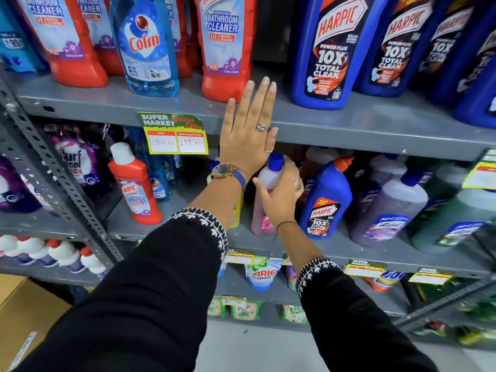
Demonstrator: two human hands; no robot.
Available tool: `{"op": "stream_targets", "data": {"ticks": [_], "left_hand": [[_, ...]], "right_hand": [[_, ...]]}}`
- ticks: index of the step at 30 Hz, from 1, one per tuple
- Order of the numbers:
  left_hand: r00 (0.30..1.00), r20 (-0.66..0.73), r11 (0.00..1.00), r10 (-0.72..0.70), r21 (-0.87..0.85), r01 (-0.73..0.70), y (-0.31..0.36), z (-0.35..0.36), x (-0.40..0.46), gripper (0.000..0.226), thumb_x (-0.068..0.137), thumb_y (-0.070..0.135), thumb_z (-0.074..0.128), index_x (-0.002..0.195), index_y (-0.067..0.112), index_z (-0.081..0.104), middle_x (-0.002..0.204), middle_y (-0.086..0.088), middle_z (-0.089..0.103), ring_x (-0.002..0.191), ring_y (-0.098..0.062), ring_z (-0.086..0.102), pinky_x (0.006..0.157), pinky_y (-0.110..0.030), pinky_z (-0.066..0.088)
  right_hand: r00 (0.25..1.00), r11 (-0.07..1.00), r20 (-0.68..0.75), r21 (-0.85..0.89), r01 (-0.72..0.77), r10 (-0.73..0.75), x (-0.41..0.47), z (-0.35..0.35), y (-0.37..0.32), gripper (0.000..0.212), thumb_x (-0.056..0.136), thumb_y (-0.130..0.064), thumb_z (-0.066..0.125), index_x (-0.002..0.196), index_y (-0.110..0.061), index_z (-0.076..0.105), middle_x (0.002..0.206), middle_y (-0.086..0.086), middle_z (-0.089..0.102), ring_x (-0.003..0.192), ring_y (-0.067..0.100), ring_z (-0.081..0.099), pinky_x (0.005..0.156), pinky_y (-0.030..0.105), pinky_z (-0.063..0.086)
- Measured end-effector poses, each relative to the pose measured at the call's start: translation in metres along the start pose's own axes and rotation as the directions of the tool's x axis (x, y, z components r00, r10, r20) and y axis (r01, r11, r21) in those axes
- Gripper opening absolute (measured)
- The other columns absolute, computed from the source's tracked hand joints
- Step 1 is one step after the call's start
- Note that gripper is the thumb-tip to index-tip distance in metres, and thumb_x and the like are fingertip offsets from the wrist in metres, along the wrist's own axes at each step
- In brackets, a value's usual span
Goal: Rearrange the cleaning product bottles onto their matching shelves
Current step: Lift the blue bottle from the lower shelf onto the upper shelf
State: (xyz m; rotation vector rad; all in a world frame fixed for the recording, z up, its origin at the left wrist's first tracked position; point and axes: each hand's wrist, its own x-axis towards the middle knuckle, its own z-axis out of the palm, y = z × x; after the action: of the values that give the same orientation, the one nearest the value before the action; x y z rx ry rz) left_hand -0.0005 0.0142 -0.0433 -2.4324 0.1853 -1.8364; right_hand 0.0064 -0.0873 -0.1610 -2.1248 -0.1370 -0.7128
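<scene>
Black sleeves lead to the hands: the right hand (279,194) grasps the upright pink bottle (264,200) on the middle shelf (349,245) around its shoulder, directly under the upper shelf (335,127), while the left hand (248,127) lies flat and released against that shelf's edge.

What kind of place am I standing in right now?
Most likely a supermarket's cleaning-products aisle. Grey metal shelves hold rows of Harpic bottles, and a yellow "Super Market" price tag showing an MRP and a discounted price hangs on the shelf edge.
</scene>
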Motion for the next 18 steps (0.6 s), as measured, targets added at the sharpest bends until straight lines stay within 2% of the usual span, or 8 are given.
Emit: {"op": "stream_targets", "data": {"ticks": [2,4,6,8,10,12,15,18], "left_hand": [[1.000,0.000,1.000,0.002,0.010,-0.002,0.000,0.001,0.000,0.052,0.095,0.030,0.033,0.143,0.009,0.028,0.145,-0.006,0.044,0.135,-0.024,0.026,0.116,-0.038,0.005],[1.000,-0.007,1.000,-0.001,0.018,0.001,0.000,0.002,-0.001,0.052,0.095,0.030,0.034,0.143,0.010,0.029,0.145,-0.005,0.044,0.135,-0.023,0.027,0.116,-0.038,0.005],[1.000,-0.014,1.000,-0.001,0.018,0.002,0.000,0.002,-0.001,0.052,0.095,0.030,0.033,0.143,0.010,0.029,0.145,-0.005,0.044,0.135,-0.023,0.026,0.115,-0.038,0.005],[1.000,-0.014,1.000,0.000,0.017,0.000,-0.001,0.003,-0.001,0.050,0.097,0.030,0.029,0.143,0.010,0.029,0.145,-0.005,0.044,0.135,-0.024,0.026,0.115,-0.038,0.005],[1.000,-0.009,1.000,0.001,0.020,-0.001,-0.001,0.003,-0.001,0.050,0.099,0.031,0.022,0.143,0.010,0.030,0.145,-0.005,0.044,0.136,-0.024,0.026,0.116,-0.038,0.004],[1.000,-0.005,1.000,0.003,0.022,-0.003,-0.002,0.003,-0.001,0.050,0.099,0.031,0.019,0.143,0.010,0.031,0.144,-0.005,0.044,0.135,-0.023,0.027,0.116,-0.037,0.004],[1.000,-0.006,1.000,0.010,0.023,-0.010,-0.001,0.003,-0.001,0.050,0.099,0.032,0.017,0.143,0.010,0.030,0.144,-0.005,0.044,0.135,-0.023,0.027,0.115,-0.037,0.005],[1.000,-0.016,1.000,0.012,0.024,-0.012,-0.001,0.005,-0.002,0.050,0.099,0.031,0.019,0.143,0.010,0.029,0.144,-0.005,0.044,0.135,-0.023,0.027,0.115,-0.038,0.005]], "right_hand": [[0.996,0.998,-0.072,-0.026,0.053,-0.055,-0.003,-0.012,0.005,0.075,0.078,-0.046,0.064,0.139,-0.015,0.034,0.145,0.007,0.042,0.137,0.024,0.034,0.110,0.049,0.019],[0.977,0.997,-0.208,-0.070,0.040,-0.054,0.001,-0.025,0.009,0.073,0.076,-0.041,0.067,0.138,-0.014,0.037,0.146,0.009,0.042,0.136,0.024,0.036,0.108,0.046,0.020],[0.933,0.994,-0.359,-0.096,-0.044,0.007,0.009,-0.036,0.012,0.080,0.075,-0.041,0.073,0.139,-0.012,0.036,0.148,0.010,0.038,0.137,0.023,0.033,0.109,0.048,0.021],[0.888,0.979,-0.446,-0.102,-0.174,0.111,0.021,-0.046,0.016,0.096,0.070,-0.050,0.075,0.144,-0.009,0.030,0.152,0.011,0.031,0.139,0.023,0.029,0.111,0.051,0.019],[0.864,0.947,-0.442,-0.085,-0.309,0.242,0.032,-0.053,0.023,0.110,0.064,-0.059,0.075,0.147,-0.010,0.023,0.155,0.009,0.024,0.142,0.022,0.024,0.113,0.054,0.015],[0.848,0.907,-0.380,-0.051,-0.419,0.370,0.039,-0.057,0.035,0.116,0.059,-0.059,0.078,0.148,-0.012,0.020,0.156,0.006,0.025,0.143,0.021,0.023,0.113,0.059,0.011],[0.845,0.874,-0.272,-0.029,-0.486,0.461,0.037,-0.059,0.053,0.099,0.059,-0.043,0.084,0.140,-0.014,0.034,0.144,0.007,0.043,0.138,0.024,0.032,0.113,0.063,0.008],[0.858,0.888,-0.278,-0.033,-0.458,0.432,0.031,-0.063,0.061,0.080,0.062,-0.030,0.082,0.129,-0.010,0.043,0.133,0.011,0.050,0.132,0.030,0.036,0.111,0.061,0.018]]}}
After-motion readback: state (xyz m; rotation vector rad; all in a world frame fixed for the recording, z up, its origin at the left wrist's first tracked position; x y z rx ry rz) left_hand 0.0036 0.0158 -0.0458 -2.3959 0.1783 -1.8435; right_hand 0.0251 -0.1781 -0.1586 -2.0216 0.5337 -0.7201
